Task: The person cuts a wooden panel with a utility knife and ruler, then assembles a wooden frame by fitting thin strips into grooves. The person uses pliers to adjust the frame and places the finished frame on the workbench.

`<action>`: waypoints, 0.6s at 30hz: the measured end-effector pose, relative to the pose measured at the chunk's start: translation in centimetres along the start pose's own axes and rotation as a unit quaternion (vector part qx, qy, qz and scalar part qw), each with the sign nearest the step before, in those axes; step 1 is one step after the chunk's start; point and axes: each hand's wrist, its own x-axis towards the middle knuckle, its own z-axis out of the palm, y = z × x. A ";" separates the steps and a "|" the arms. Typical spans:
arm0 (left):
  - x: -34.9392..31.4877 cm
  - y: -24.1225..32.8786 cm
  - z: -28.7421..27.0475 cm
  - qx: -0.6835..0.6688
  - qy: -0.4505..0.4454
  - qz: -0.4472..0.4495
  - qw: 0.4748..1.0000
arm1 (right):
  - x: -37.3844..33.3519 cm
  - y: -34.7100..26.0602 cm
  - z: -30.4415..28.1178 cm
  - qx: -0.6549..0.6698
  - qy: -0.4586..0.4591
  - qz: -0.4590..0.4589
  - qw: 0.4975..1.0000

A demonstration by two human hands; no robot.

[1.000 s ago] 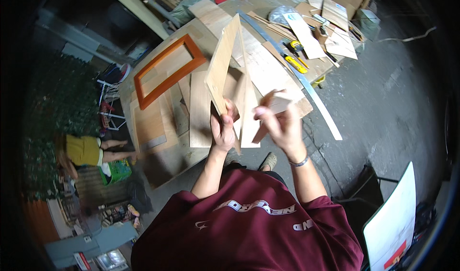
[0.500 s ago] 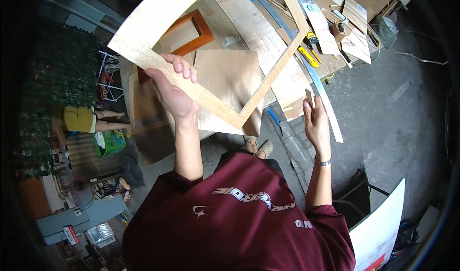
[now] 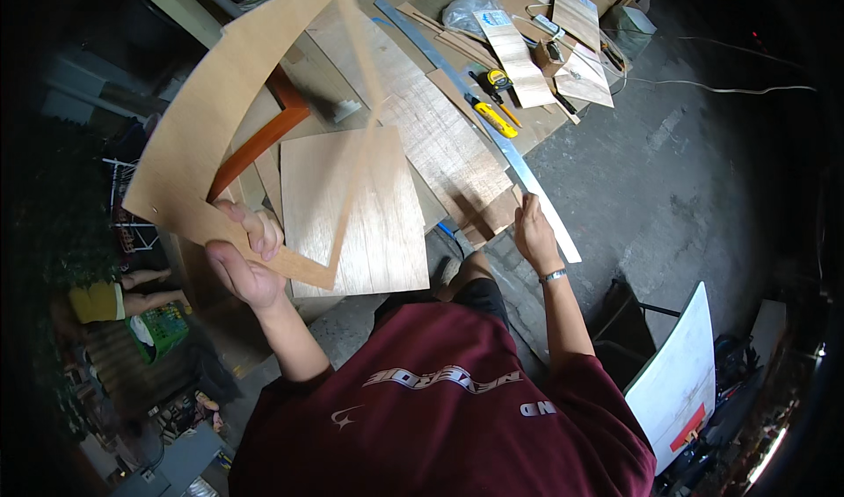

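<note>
My left hand point(image 3: 246, 264) grips a pale wooden frame point(image 3: 185, 136) by its near side, thumb on one face and fingers curled over the other. The frame is held up and tilted above the table, its thin right side blurred. My right hand point(image 3: 536, 237) is closed at the table's near right corner, beside a long metal ruler point(image 3: 545, 211). A small wood piece point(image 3: 517, 194) shows at its fingertips, mostly hidden. Below the frame lies a square plywood board point(image 3: 360, 207). An orange-brown frame point(image 3: 264, 145) is partly covered by the pale one.
A yellow utility knife point(image 3: 495, 120), a tape measure point(image 3: 498, 79) and wood strips lie by the ruler. A long plank point(image 3: 440, 119) crosses the table. Farther back are thin boards and a cable. A white panel point(image 3: 677, 374) stands at the lower right. Another person's legs point(image 3: 149, 303) show at left.
My left hand has carried the pale frame left and turned it, so its other face catches less light. My right hand has shifted left in view. The whole view has also swung.
</note>
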 end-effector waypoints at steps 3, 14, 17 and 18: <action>-0.2 -2.1 0.7 -0.013 0.046 0.014 0.999 | 4.2 1.9 1.0 -0.022 -0.063 0.071 0.995; 2.7 -7.1 8.1 0.141 0.209 0.043 0.967 | 32.5 3.5 8.4 0.033 0.034 0.036 0.998; 3.7 -8.8 11.5 0.207 0.231 0.048 0.949 | 36.8 5.5 8.2 0.045 0.039 0.010 0.998; 3.5 -9.2 11.5 0.211 0.222 0.038 0.951 | 37.9 7.0 7.1 0.093 0.077 0.019 0.993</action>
